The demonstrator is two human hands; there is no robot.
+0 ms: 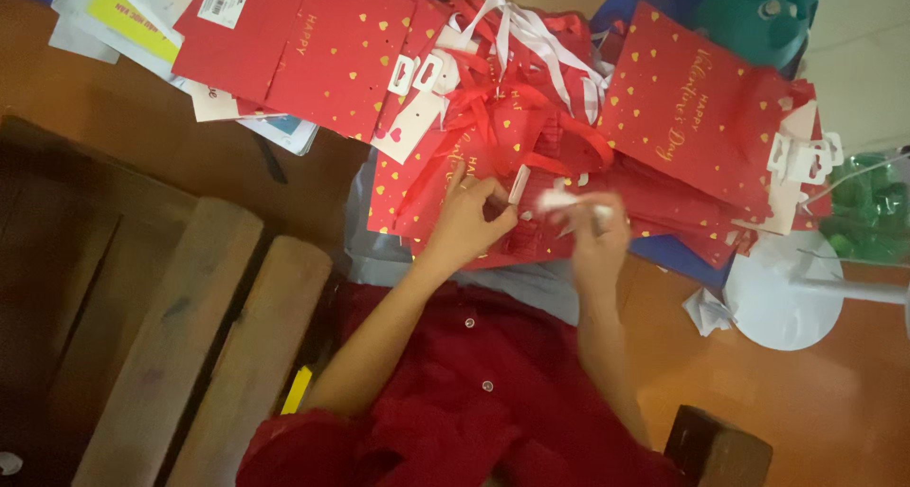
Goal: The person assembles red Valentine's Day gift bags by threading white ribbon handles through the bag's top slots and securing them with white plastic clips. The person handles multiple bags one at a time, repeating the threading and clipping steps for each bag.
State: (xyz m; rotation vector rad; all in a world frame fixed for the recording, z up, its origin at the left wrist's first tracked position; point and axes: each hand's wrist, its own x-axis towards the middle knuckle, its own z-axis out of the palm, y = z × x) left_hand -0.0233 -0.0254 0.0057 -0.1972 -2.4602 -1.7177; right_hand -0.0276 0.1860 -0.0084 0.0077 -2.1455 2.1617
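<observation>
My left hand (471, 220) rests on a flat red paper gift bag (431, 198) with gold hearts, its fingers pinching a small white tab (518, 183) at the bag's edge. Close to its right, my right hand (592, 233) is blurred and holds a small white piece of paper (559, 201) over the same pile. Red and white ribbon handles (517, 65) lie tangled above both hands. My red sleeves and shirt (455, 402) fill the bottom middle.
More red gift bags lie at the upper left (313, 41) and upper right (687, 108). White papers (114, 18) sit at the top left. Wooden slats (180, 335) are at the left. A white round base (782, 297) and green plastic (867, 207) are on the right.
</observation>
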